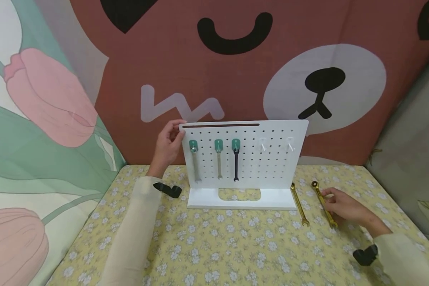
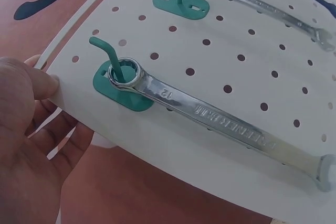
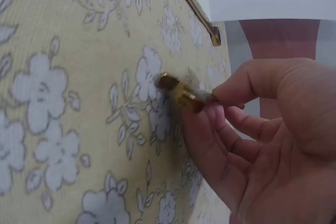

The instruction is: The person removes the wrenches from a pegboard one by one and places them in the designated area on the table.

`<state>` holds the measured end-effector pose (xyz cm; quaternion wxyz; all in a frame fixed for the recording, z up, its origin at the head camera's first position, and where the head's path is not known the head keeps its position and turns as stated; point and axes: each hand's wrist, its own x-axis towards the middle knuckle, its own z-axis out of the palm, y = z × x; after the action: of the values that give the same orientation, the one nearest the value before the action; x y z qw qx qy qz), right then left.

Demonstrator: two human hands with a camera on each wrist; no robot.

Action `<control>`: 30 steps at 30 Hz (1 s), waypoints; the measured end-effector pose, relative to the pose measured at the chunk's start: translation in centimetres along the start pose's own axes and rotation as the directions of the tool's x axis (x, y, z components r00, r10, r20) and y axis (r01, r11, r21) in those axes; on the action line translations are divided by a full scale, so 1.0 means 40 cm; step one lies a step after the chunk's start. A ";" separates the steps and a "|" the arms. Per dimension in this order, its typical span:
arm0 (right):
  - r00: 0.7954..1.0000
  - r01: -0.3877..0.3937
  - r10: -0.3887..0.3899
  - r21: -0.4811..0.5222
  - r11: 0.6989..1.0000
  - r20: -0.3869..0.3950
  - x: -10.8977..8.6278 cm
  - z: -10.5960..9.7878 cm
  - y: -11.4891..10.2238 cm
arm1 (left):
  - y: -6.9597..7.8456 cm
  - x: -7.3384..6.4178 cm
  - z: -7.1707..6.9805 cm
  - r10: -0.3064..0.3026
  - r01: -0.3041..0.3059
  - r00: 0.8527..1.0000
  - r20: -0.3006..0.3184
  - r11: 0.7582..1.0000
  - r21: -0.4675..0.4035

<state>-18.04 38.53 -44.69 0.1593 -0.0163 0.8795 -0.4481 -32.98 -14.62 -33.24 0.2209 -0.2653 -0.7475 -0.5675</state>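
A white pegboard point(image 1: 271, 167) stands on the table, its upper left corner pinched by my left hand point(image 1: 167, 145), thumb in front and fingers behind. From green hooks point(image 1: 219, 143) on it hang two silver combination wrenches point(image 1: 219, 165) and a dark one point(image 1: 236, 165). The leftmost silver wrench point(image 2: 199, 111) has its ring end over a hook in the left wrist view. My right hand point(image 1: 346, 206) pinches a gold wrench point(image 1: 323, 202) between thumb and fingers, right of the board. Another gold wrench point(image 1: 300, 204) lies beside the board's base.
Two white hooks point(image 1: 263, 143) are fixed on the board's right half. The board's base point(image 1: 203, 198) has a cut-out at its middle. A yellow flowered cloth point(image 1: 221, 246) covers the table. Behind is a printed hanging point(image 1: 243, 87) with a bear face.
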 end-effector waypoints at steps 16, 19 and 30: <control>1.000 0.014 -0.017 -0.136 0.991 -0.020 -0.002 0.001 -0.025 | 0.006 0.001 0.010 0.026 -0.026 1.000 -0.008 1.000 0.007; 1.000 -0.001 -0.003 -0.143 0.990 -0.028 -0.002 0.002 -0.024 | -0.010 0.004 0.010 0.022 -0.022 1.000 -0.004 1.000 0.005; 0.998 -0.040 0.031 -0.196 0.980 -0.048 0.006 0.003 -0.027 | -0.014 0.001 0.001 0.029 -0.029 1.000 -0.004 0.999 0.015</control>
<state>-18.34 37.75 -43.95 0.1454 -0.0063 0.9231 -0.3560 -33.39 -14.70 -33.63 0.2327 -0.2734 -0.7473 -0.5591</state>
